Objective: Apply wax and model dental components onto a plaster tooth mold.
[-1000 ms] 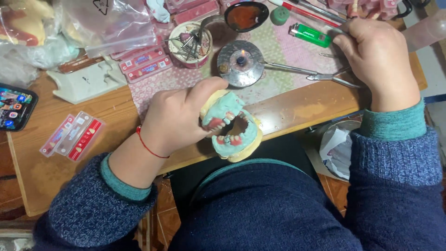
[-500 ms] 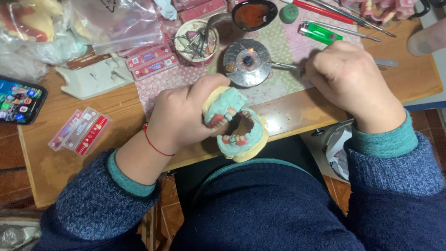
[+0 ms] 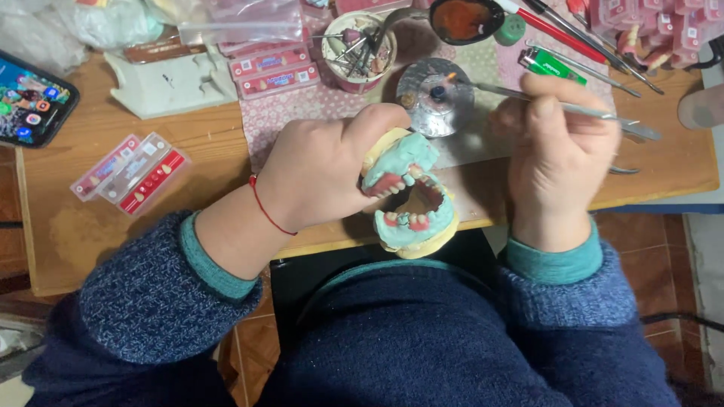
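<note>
Dental cast (image 3: 411, 200), a pale green and cream model of two jaws with pink gums and small teeth, sits in your left hand (image 3: 320, 177) at the near edge of the wooden table (image 3: 211, 143). Your fingers are curled firmly around its upper half, the thumb over the top, and the model hangs open with the lower half toward your body.

Your right hand (image 3: 562, 151) is closed around a slim metal instrument (image 3: 528, 98), pinched between thumb and fingers. Its tip reaches away from your grip to the left, ending at the small round metal burner (image 3: 437, 98), where a tiny flame shows. That burner lies just beyond the cast, between your two hands.

Past your right knuckles lie a green lighter (image 3: 550, 64) and several long metal tools (image 3: 603, 45). Beyond your left hand stand a round tin of burs and small tools (image 3: 358, 41) and two flat red and white tooth cards (image 3: 271, 71). Further out to the left of your left wrist, a pair of similar red and clear cards (image 3: 132, 173) rests on the wood, with a phone (image 3: 30, 102) at the table's far left edge. A red string (image 3: 268, 211) circles your left wrist.
</note>
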